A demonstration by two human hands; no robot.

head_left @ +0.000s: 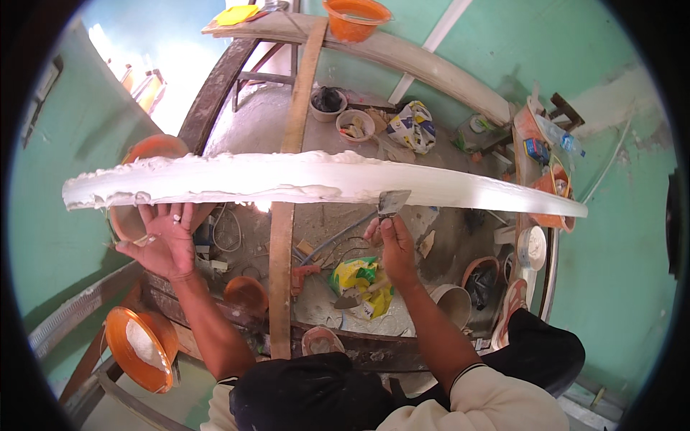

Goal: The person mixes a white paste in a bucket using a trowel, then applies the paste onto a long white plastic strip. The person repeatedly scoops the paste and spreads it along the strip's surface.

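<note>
A long white plaster moulding [309, 176] stretches across the view from left to right. Lumpy wet plaster covers its left half and upper edge, while the right part looks smoother. My left hand [167, 241] is open below its left end, palm showing and fingers spread, with white bits on them. Those fingertips reach the moulding's lower edge; whether they bear its weight I cannot tell. In my right hand [394, 241], closed round the handle, is a putty knife [392, 202]. Its plaster-smeared blade overlaps the moulding's lower edge near the middle.
A wooden plank [282, 287] runs front to back beneath the moulding. At left stands an orange bucket [165, 348] with white powder; another orange basin [357, 18] sits on the far board. Below lie a trowel [350, 298], a yellow-green bag [370, 273] and a drill [305, 276].
</note>
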